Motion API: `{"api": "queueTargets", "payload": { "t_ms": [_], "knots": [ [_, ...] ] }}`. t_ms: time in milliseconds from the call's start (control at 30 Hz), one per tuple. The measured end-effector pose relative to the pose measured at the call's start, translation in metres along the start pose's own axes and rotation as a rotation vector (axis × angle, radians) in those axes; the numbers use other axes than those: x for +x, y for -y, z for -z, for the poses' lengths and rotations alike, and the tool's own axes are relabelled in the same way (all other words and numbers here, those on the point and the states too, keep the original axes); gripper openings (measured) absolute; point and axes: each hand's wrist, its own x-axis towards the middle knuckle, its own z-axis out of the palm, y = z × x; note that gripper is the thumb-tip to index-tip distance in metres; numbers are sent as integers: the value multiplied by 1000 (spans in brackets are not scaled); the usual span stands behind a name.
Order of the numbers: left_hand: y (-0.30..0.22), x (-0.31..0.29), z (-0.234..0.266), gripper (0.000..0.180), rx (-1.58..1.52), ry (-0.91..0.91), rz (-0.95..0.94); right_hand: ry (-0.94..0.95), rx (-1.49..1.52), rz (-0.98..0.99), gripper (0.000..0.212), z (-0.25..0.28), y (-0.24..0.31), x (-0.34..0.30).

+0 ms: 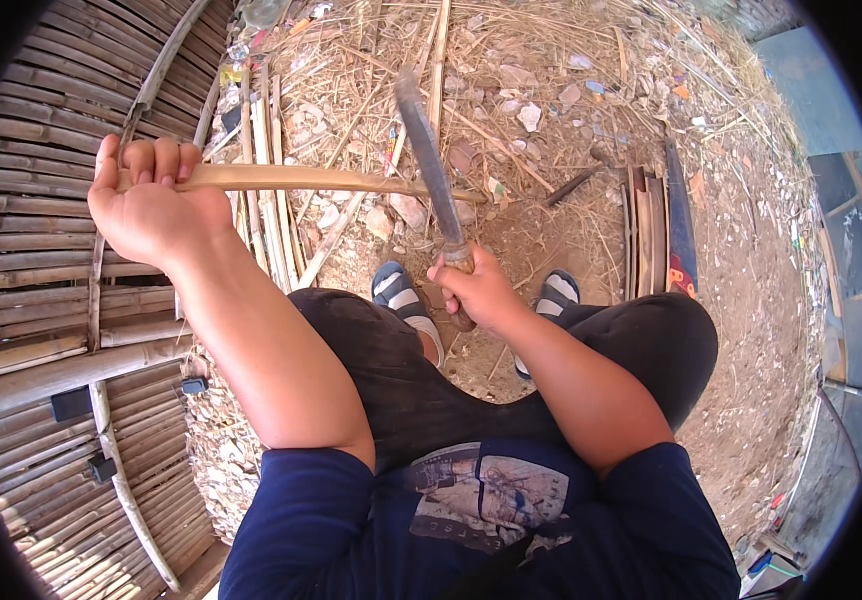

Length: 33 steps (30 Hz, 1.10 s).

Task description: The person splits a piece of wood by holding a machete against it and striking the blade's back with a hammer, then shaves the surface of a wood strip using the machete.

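Note:
My left hand is closed around one end of a bamboo strip, which reaches to the right above the ground. In my right hand is the wooden handle of a machete. Its long blade points up and away, slightly to the left, and its tip is a little blurred. Near its far end the strip meets the blade; whether the edge is cutting in or the strip only passes behind, I cannot tell.
A slatted bamboo wall stands close on my left. Split bamboo strips lie beside it. On my right are stacked bamboo pieces and a dark blue hand-saw-like blade. Straw and stones cover the ground ahead.

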Motion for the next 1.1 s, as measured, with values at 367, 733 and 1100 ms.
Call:
{"api": "queueTargets", "payload": {
  "t_ms": [367,733,1100],
  "knots": [
    [-13,-11,-1,27,-3,148,34,-239,119,13,25,4,-7,19],
    [-60,-3,9,32,-536,698,278,68,-582,494,37,-22,102,-5],
    [24,-36,2,93,461,615,220,-63,-185,661,29,3,175,-2]
  ]
}}
